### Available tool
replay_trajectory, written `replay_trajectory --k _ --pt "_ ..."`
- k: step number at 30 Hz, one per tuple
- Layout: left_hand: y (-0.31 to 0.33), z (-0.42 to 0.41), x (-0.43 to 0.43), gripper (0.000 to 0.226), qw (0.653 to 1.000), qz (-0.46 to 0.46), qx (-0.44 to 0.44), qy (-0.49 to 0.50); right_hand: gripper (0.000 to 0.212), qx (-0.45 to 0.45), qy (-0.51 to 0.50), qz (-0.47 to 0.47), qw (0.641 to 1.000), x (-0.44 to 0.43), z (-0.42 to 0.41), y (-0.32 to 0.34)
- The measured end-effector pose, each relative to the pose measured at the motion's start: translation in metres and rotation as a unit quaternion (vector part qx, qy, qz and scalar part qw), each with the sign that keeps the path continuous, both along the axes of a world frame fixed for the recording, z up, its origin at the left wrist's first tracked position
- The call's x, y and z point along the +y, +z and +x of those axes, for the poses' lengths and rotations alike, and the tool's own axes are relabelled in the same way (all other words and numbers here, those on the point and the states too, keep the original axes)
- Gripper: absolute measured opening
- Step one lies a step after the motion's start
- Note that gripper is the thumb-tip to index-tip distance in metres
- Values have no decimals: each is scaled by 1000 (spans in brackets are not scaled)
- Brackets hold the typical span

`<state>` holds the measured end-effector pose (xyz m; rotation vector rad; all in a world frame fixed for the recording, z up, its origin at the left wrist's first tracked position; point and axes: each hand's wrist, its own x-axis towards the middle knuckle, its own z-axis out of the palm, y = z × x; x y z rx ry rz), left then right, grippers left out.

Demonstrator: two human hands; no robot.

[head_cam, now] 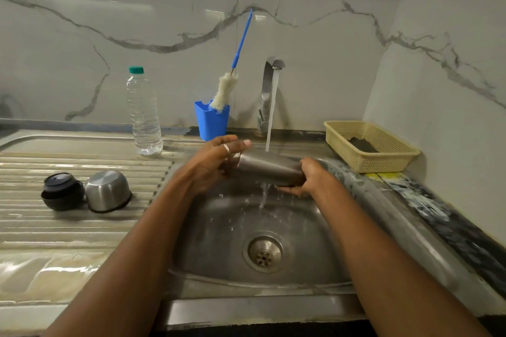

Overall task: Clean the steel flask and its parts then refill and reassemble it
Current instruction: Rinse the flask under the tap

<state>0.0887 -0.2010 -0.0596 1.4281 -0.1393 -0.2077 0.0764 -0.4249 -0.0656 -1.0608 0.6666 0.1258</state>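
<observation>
The flask (269, 168) is held on its side over the sink (219, 227), right under the tap (269, 85). Water (272, 112) is falling on its top and dripping off below. One end is gripped by the left hand (216, 161), with the fingers curled over it. The other end is cupped by the right hand (309, 178), with the fingers curled under it. Which end is the mouth cannot be told.

This looks like the rinsing step. To do it well, the flask should be turned slowly so that every side is wetted. The open end should be tipped up to the water so the inside is washed, then tipped down so it is emptied. Wet steel is likely slippery, so a firm grip is needed. Less water would be splashed if the flask were held low in the sink.

One flask is seen, and two hands. On the table (54, 227) to the left, one steel cup (108, 190) and one black lid (63, 190) are lying, touching each other. One water bottle (143, 115) is standing behind them. One brush (227, 90) is kept in one blue holder (212, 123) by the tap. One basket (383, 159) is set on the right, with a dark thing inside.
</observation>
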Motion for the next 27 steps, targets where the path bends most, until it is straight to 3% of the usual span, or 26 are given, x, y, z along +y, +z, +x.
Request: replay_trajectory --k 3,6,8,9,10,12,13,14,16,19,21,25,27 --pt "10 -6 -10 71 996 -74 -48 2 30 -6 13 68 998 -4 2 -5" --pt "9 -9 -19 77 993 7 -111 27 30 -16 41 62 997 1 -3 -3" --pt "8 -5 -22 72 988 38 -138 63 31 -10 71 1 997 3 -5 -3" --pt "8 -3 -23 70 985 38 -149 79 32 -6 107 -94 990 5 -4 -4" --pt "9 -2 -23 70 981 39 -162 95 34 -4 141 -230 963 6 -3 -4" --pt "8 2 -25 72 975 43 -177 124 38 -9 144 -510 848 3 2 -5" --pt "9 3 -27 74 974 45 -178 131 36 -28 142 -593 792 3 4 -2" --pt "8 5 -29 75 974 53 -175 136 31 -69 162 -615 768 4 4 1" --pt "9 4 -37 81 968 95 -177 149 16 -173 249 -539 786 9 1 6" --pt "8 3 -50 80 961 134 -182 159 73 -276 295 -450 797 25 1 -1" --pt "9 3 -55 68 963 133 -165 167 84 -309 245 -428 813 33 5 -8" --pt "23 15 -57 55 951 240 -143 129 49 -338 172 -421 824 36 12 -14" --pt "33 28 -58 63 957 240 -112 119 39 -348 152 -432 818 35 17 -17"
